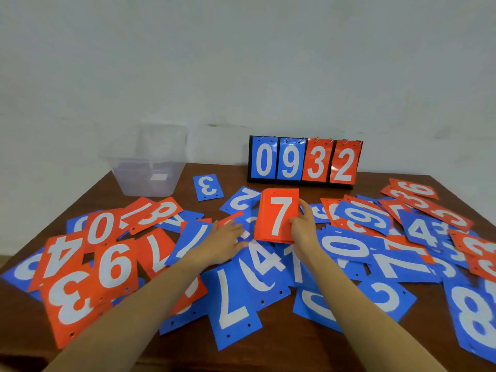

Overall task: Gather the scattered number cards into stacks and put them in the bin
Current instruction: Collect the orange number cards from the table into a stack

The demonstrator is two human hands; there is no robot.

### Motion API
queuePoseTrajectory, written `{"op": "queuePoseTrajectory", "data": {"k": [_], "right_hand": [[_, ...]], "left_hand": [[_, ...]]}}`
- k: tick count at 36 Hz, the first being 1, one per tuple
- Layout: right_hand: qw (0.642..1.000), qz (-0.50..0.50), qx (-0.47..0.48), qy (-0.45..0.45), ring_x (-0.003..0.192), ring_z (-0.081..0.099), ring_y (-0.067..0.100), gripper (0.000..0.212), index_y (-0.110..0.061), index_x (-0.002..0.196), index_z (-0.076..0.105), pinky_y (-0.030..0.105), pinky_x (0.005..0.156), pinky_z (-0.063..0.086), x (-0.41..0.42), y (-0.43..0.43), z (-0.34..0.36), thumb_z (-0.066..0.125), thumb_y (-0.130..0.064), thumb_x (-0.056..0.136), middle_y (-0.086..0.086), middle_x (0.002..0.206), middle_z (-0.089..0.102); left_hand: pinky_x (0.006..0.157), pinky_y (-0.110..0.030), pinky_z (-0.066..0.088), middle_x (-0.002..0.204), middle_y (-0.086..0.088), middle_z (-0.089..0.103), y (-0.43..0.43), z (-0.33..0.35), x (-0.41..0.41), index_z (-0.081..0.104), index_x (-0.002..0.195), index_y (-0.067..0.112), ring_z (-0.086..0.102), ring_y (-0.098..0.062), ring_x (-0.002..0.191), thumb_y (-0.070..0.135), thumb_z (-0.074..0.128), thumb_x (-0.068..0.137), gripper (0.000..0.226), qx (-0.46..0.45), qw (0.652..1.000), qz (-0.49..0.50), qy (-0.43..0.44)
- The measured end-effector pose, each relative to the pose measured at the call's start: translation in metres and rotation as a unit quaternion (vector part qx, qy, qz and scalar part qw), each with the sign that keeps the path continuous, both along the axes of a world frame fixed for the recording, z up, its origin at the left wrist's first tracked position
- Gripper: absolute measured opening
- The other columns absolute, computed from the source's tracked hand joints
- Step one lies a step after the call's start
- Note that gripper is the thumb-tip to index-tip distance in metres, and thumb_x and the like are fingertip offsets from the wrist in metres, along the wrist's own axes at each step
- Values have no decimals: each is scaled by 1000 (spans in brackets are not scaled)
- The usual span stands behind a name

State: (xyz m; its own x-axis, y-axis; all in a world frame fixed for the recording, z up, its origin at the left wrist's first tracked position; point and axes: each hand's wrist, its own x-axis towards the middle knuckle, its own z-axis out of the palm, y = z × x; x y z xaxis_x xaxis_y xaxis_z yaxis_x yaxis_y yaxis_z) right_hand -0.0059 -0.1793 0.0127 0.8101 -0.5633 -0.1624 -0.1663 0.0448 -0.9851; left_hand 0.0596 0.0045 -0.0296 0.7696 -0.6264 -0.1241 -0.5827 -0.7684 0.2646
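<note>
A blue 7 card [233, 304] and a red 3 card [70, 300] lay nearest me by the front edge of the bench [300, 350], among loose cards [346, 245] that overlapped across most of the top. My right grip [303, 226] pinched a stack of red cards [277, 216] by its right edge and held it upright over the spread, a 7 facing me. My left grip [228, 240] rested flat on the cards just left of the stack, fingers straight, holding nothing. The clear bin [150, 167] stood at the far left, beyond the cards. A scoreboard [304, 162] reading 0932 stood behind the stack.
</note>
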Motion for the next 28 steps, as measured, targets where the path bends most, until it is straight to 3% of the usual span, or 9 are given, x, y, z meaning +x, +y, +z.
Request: {"op": "queuePoseTrajectory", "data": {"k": [3,5,7,9,11,15,20,23,28], "right_hand": [[1000,-7,-1,-6,114,48,17,47,-27,139,34,38,92,47,6,-4,-5,32,-3,98,3,139,45],[1000,-10,-4,-10,109,48,15,47,-28,137,36,38,91,48,9,-6,-7,33,-3,98,3,138,46],[1000,-14,-1,-7,109,47,14,47,-28,137,37,38,91,48,12,-8,-8,33,-2,97,2,138,46],[1000,-14,3,-4,108,46,12,47,-28,137,37,37,90,47,13,-11,-9,34,-2,97,1,138,45],[1000,-14,5,-2,106,46,12,47,-28,137,37,35,87,47,13,-12,-9,35,-3,98,0,137,45],[1000,-12,10,9,119,48,18,45,-30,137,35,39,92,47,13,-14,-10,35,-5,99,2,140,45],[1000,-9,4,13,124,47,20,45,-29,138,33,35,89,46,11,-15,-11,35,-6,100,3,141,44],[1000,-8,5,8,125,47,20,45,-28,139,33,34,89,46,8,-16,-11,35,-6,100,4,141,45],[1000,-6,5,13,127,46,21,47,-28,140,33,36,92,47,3,-16,-13,33,-3,100,5,142,44]], "left_hand": [[117,-41,-3,152,6,32,-6,-3,-3,40,142,25,23,-12,142,36,36,102,42,-74,995,-54,34],[114,-34,10,144,4,46,-9,0,-2,52,133,21,38,-13,133,26,39,102,34,-138,987,-76,41],[108,-27,31,139,-1,51,-11,2,4,57,127,15,46,-16,128,14,45,99,31,-214,976,-12,24],[94,-19,39,136,-7,52,-10,6,17,57,126,10,50,-20,123,6,48,96,32,-269,956,114,15],[93,-25,44,135,-10,50,-8,12,33,53,128,8,52,-25,119,10,55,93,35,-221,954,200,11],[98,-42,46,129,-8,54,-7,17,55,48,128,12,51,-28,117,33,71,81,56,-45,974,215,56],[96,-44,46,113,-2,60,-13,23,61,50,114,15,57,-23,105,38,74,77,50,-9,969,234,76],[93,-43,50,107,-8,64,-15,26,64,57,109,13,61,-24,99,38,75,76,45,-4,964,246,102],[81,-40,54,88,-8,62,-18,25,59,55,87,11,64,-29,91,26,70,83,21,-82,962,255,59]]}}
